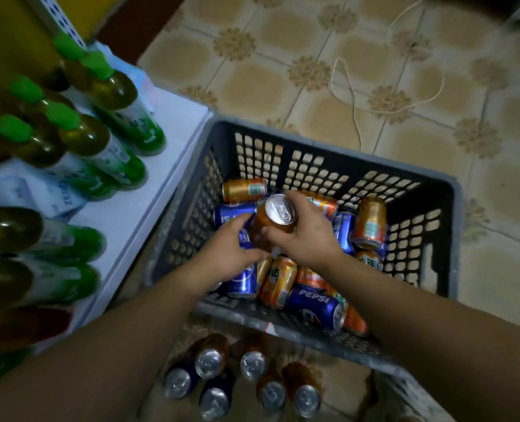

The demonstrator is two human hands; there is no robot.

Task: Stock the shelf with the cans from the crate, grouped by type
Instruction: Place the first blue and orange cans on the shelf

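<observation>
Hands hold an upright orange can, silver top showing

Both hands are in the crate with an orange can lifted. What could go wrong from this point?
1. The right hand holds the orange can by its side while the left hand reaches among loose cans; it could slip.
2. Blue and orange cans standing on the floor near the crate look mixed and easily knocked over.

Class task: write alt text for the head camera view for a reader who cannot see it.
Two hands, the right hand and left hand, hold an upright orange can over a grey crate of mixed orange and blue cans. Green-capped bottles line a white shelf at left; more cans stand on the floor.
</observation>
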